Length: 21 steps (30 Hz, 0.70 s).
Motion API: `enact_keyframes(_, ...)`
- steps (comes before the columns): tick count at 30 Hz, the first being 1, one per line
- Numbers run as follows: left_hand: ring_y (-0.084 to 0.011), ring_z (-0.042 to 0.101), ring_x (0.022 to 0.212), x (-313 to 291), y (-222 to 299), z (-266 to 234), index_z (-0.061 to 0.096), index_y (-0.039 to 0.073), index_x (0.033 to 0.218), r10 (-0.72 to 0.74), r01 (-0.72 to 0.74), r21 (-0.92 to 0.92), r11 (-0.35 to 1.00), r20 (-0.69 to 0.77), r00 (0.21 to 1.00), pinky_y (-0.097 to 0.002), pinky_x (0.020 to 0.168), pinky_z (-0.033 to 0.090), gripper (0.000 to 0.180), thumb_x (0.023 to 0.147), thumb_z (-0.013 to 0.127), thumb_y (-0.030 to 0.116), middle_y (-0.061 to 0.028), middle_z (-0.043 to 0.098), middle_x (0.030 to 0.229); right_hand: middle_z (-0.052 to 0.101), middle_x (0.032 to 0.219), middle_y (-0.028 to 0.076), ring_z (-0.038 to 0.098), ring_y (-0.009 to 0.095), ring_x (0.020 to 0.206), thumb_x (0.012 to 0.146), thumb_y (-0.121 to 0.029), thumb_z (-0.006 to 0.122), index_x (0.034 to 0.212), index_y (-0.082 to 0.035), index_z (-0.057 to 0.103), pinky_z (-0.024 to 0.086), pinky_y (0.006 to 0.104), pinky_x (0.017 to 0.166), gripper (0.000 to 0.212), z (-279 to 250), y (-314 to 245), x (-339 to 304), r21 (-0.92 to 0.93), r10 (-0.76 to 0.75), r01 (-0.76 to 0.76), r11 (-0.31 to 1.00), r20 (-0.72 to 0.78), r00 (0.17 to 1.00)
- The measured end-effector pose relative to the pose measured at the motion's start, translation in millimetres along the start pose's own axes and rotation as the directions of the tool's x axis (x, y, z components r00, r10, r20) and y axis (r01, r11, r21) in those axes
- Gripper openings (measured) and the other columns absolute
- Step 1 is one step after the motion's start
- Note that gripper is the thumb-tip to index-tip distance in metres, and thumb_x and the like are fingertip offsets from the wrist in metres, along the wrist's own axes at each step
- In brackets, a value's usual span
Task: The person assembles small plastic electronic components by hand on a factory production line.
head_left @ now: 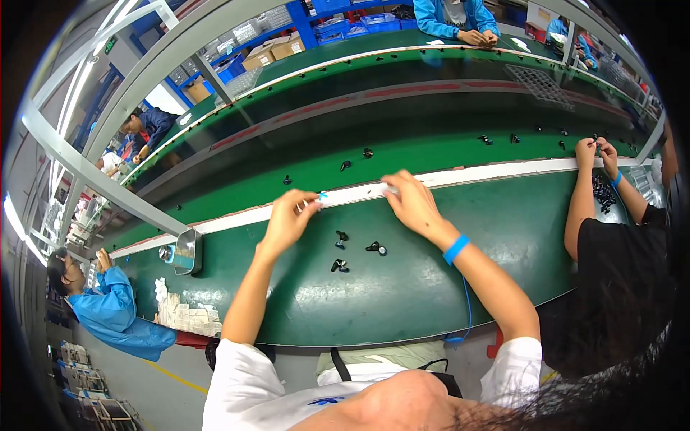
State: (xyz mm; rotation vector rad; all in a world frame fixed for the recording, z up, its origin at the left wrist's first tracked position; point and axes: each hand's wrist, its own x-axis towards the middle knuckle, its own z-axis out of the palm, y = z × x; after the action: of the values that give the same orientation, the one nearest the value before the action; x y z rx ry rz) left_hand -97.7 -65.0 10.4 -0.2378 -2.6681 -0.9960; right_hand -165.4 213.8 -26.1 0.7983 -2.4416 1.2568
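Both forearms come up from the lower edge, elbows wide, and reach over the green bench (402, 302) toward the white rail (460, 176). Left hand (286, 221): wrist raised, fingers curled, thumb and index drawn toward each other beside a small blue piece (323, 195); whether they grip it cannot be told. Right hand (415, 205): palm down, fingers bent toward the left; tips blurred, so grasp or release cannot be determined. A blue wristband (456, 249) sits on the right wrist, a thin blue cord (468, 305) hanging from it. Small dark parts (376, 248) lie on the bench between the forearms, in three small groups, apart from both hands; similar dark pieces (346, 166) rest on the green belt (410, 154) beyond the rail. Containers: a metal-rimmed holder (188, 253) stands at the bench's left, contents unclear; a clear tray with a grid of pockets (543, 86) lies across the belt, pocket contents too small to tell; blue bins (381, 23) and cardboard boxes (287, 47) occupy the rear shelving, the bins holding clear-wrapped goods. Near a neighbour's hands (586, 153) at right, a heap of black parts (604, 194) lies on the bench. Markings: blue motif (327, 401) on the white shirt; green sign (109, 45) at upper left, too small to read.
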Motion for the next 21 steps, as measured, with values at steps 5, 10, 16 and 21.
enact_keyframes(5, -0.0201, 0.061, 0.079, -31, 13, 19, 0.070, 0.002, 0.102, 0.080, -0.088, 0.059, 0.994, 0.128, 0.989, -0.0297, 0.069, 0.048, 0.022, 0.086, 0.071, 0.016, -0.0102, 0.068, 0.095, 0.057, 0.103, 0.016, 0.063, 0.034, 0.085, 0.086, -0.009, 0.065, 0.114, -0.004, 0.062, 0.053, 0.0455, 0.074, 0.029, 42, 19, 66, -0.163, -0.147, 0.132, 0.978, -0.084, 0.986)
enact_keyframes(10, -0.0198, 0.063, 0.084, -37, 8, 23, 0.069, 0.000, 0.101, 0.118, -0.122, -0.022, 0.992, -0.128, 0.985, -0.0286, 0.072, 0.049, 0.017, 0.089, 0.066, 0.011, -0.0115, 0.068, 0.100, 0.059, 0.099, 0.016, 0.063, 0.035, 0.087, 0.087, -0.005, 0.063, 0.112, -0.002, 0.063, 0.053, 0.0433, 0.074, 0.025, 71, 30, 95, -0.367, -0.121, 0.123, 0.922, 0.029, 0.992)
enact_keyframes(16, -0.0152, 0.065, 0.089, -52, -2, 27, 0.067, -0.003, 0.107, -0.130, 0.039, -0.454, 0.890, -0.172, 0.976, -0.0278, 0.081, 0.052, 0.019, 0.094, 0.063, 0.009, -0.0114, 0.069, 0.103, 0.062, 0.100, 0.013, 0.066, 0.023, 0.085, 0.084, 0.004, 0.065, 0.093, 0.006, 0.067, 0.059, 0.0306, 0.076, 0.010, 45, -20, 55, 0.442, -0.001, 0.047, 0.896, -0.102, 0.995)
enact_keyframes(21, -0.0192, 0.064, 0.103, -52, 47, 33, 0.058, -0.007, 0.120, -0.201, 0.128, -0.838, 0.530, 0.023, 0.979, -0.0292, 0.088, 0.052, 0.029, 0.093, 0.063, 0.005, -0.0155, 0.065, 0.114, 0.060, 0.098, 0.009, 0.064, 0.016, 0.092, 0.081, 0.008, 0.069, 0.090, 0.003, 0.066, 0.058, 0.0276, 0.078, 0.010, 19, -70, -7, 0.589, -0.042, 0.072, 0.805, -0.064, 0.997)
